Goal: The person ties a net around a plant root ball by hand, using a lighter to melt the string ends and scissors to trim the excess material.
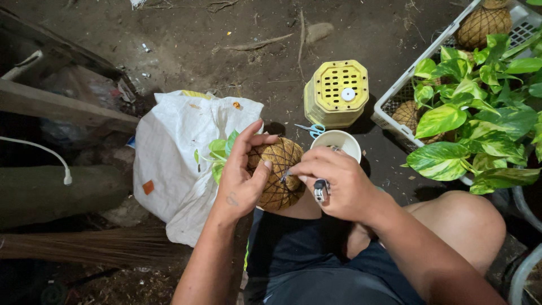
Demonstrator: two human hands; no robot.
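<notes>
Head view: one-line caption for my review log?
Left hand cradles a string-wrapped fibre ball with green leaves while right hand pinches the string; white cup behind.

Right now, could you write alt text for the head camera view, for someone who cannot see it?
Seen from above, a seated person's left hand cups a string-wrapped fibre ball with green leaves, while the right hand pinches at the string. Around them on the dirt ground lie a white sack, a white cup, small scissors, a yellow perforated container and a white crate of leafy plants.

three fibre balls (279,172), one cup (337,141), one scissors (310,130)
</notes>
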